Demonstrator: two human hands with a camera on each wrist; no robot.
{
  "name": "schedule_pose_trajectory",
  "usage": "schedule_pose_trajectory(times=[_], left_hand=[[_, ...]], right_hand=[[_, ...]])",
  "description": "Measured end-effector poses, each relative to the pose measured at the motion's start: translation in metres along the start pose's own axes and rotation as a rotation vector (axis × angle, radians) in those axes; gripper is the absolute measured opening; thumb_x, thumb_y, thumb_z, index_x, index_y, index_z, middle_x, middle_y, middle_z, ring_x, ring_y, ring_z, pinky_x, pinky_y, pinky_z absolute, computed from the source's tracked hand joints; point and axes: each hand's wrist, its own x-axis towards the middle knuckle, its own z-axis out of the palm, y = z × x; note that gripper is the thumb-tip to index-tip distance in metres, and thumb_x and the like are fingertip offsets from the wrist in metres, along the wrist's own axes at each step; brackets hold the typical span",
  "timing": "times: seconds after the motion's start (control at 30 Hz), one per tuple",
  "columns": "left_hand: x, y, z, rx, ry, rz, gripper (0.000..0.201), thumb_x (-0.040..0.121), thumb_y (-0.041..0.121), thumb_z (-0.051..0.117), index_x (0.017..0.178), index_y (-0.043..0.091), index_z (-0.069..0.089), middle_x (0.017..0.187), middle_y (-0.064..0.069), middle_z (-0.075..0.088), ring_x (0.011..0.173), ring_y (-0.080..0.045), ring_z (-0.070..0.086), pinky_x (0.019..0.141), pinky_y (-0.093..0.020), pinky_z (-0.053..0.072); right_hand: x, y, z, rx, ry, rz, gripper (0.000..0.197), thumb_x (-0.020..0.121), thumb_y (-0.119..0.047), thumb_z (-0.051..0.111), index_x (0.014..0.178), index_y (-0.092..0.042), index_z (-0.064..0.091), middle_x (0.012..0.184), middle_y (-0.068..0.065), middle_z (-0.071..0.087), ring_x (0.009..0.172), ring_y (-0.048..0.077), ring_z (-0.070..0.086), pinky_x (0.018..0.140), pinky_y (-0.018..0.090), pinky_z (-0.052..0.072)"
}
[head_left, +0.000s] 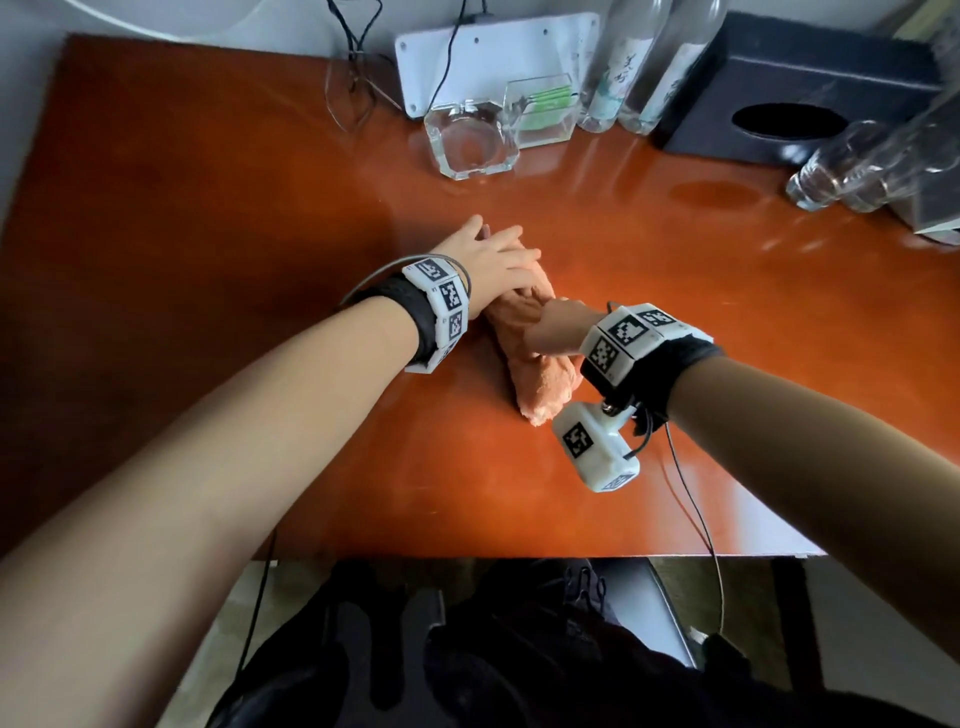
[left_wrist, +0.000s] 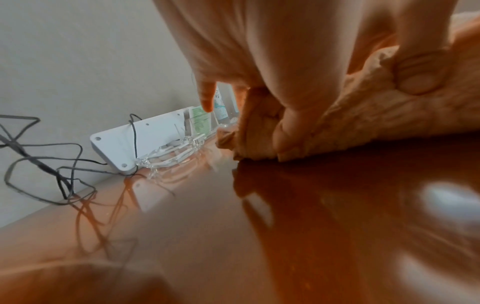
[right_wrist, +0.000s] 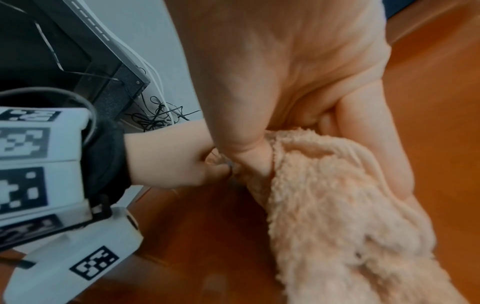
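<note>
You are part-way through rolling the orange towel (head_left: 540, 384) into a tight log, and by the look of it this is the squeezing-down step. The towel lies on the desk (head_left: 208, 218), on your side of the glass ashtray (head_left: 470, 140) and well apart from it. One end points toward the ashtray and the other away from it.

Your left grip (head_left: 493, 262) lies on the end nearest the ashtray. Its fingers are mostly straight and spread, and the tips and thumb press the pile onto the desk rather than wrapping it. Your right grip (head_left: 553, 332) is closed round the middle of the roll, just beyond the left one from the ashtray, with thumb and fingers curled right round the cloth. The two grips touch there.

In the left wrist view, the layers at the ashtray end splay a little under your fingertips. The end farthest from the ashtray looks thicker and looser.

The next move probably calls for the left grip to act as the anchor while the right one squeezes and works toward that far end. Plush cloth like this is likely to spring open, so let go with one grip at a time.
</note>
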Motion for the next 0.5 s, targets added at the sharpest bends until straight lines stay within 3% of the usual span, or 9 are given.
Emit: schedule_pose_trajectory(times=[0.1,0.2,0.3,0.37,0.5], left_hand=[[0.0,-0.009,0.001,0.022,0.018,-0.001,0.07,0.087,0.011,0.056,0.145,0.031,0.022,0.159,-0.002,0.006,0.145,-0.028,0.009,0.108,-0.053,0.024],[-0.004,-0.02,0.005,0.012,0.016,-0.027,0.07,0.086,0.011,0.058,0.144,0.031,0.023,0.159,-0.002,0.005,0.143,-0.028,0.014,0.106,-0.052,0.026],[-0.009,-0.031,0.007,-0.019,0.027,-0.056,0.07,0.081,0.01,0.061,0.141,0.028,0.029,0.158,-0.003,0.008,0.141,-0.029,0.019,0.102,-0.049,0.032],[-0.011,-0.037,0.009,-0.066,0.015,-0.068,0.069,0.08,0.008,0.061,0.139,0.029,0.031,0.158,-0.003,0.007,0.139,-0.029,0.022,0.097,-0.046,0.035],[-0.016,-0.034,0.014,-0.239,-0.02,-0.129,0.067,0.08,0.002,0.058,0.135,0.034,0.037,0.158,-0.004,0.001,0.133,-0.03,0.026,0.093,-0.042,0.042]], right_hand=[[0.003,-0.007,-0.003,0.037,-0.013,0.02,0.04,0.096,-0.018,0.04,0.13,0.001,0.047,0.101,0.01,0.041,0.09,0.018,0.04,0.047,0.017,0.027],[0.005,-0.014,-0.009,0.09,0.008,0.03,0.039,0.093,-0.018,0.042,0.126,0.002,0.051,0.101,0.011,0.047,0.089,0.022,0.047,0.047,0.02,0.031],[0.007,-0.026,-0.015,0.128,0.035,0.017,0.04,0.092,-0.017,0.044,0.127,0.003,0.049,0.103,0.012,0.049,0.092,0.024,0.05,0.059,0.026,0.037],[0.008,-0.032,-0.018,0.111,0.036,0.015,0.04,0.093,-0.018,0.044,0.127,0.002,0.05,0.1,0.01,0.046,0.089,0.021,0.046,0.069,0.024,0.037],[0.0,-0.037,-0.025,-0.048,-0.005,-0.01,0.042,0.096,-0.02,0.04,0.135,-0.004,0.045,0.108,0.01,0.049,0.099,0.022,0.05,0.079,0.026,0.04]])
